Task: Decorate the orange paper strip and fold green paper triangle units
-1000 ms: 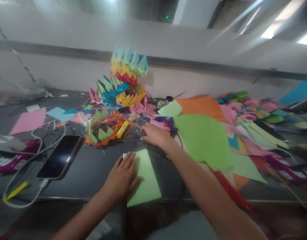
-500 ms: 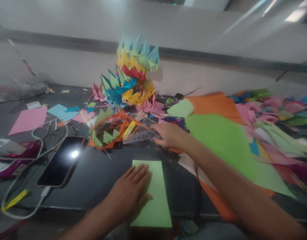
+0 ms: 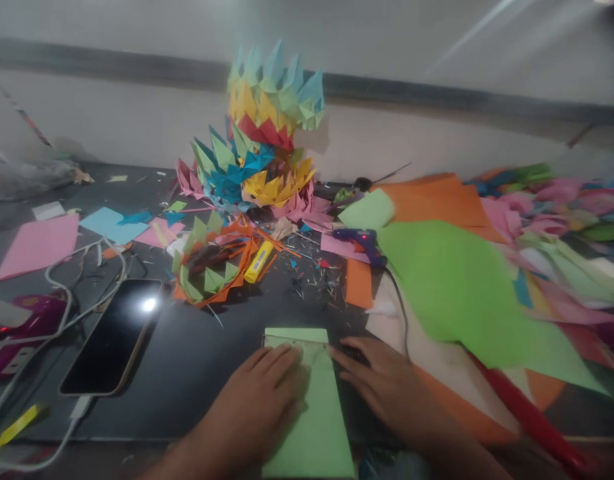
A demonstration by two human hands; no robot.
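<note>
A light green sheet of paper lies at the table's front edge. Across its upper part rests a clear plastic ruler, hard to make out against the green. My left hand lies flat over the paper's left side, its fingertips reaching the ruler. At the paper's right edge, my right hand has its fingertips on the ruler's right end. Beyond the hands sits a ring of folded orange and green paper, with a yellow glue-stick-like tube beside it.
Folded-paper rings are stacked by the wall. A blue glue gun with a black cord lies right of scattered scraps. Bright green sheets spread to the right, near a red strip. A phone with a white cable lies left.
My right hand has come back toward me from the scraps, bringing the clear ruler onto the green paper. My left hand has stayed on the paper, its fingertips now at the ruler.
</note>
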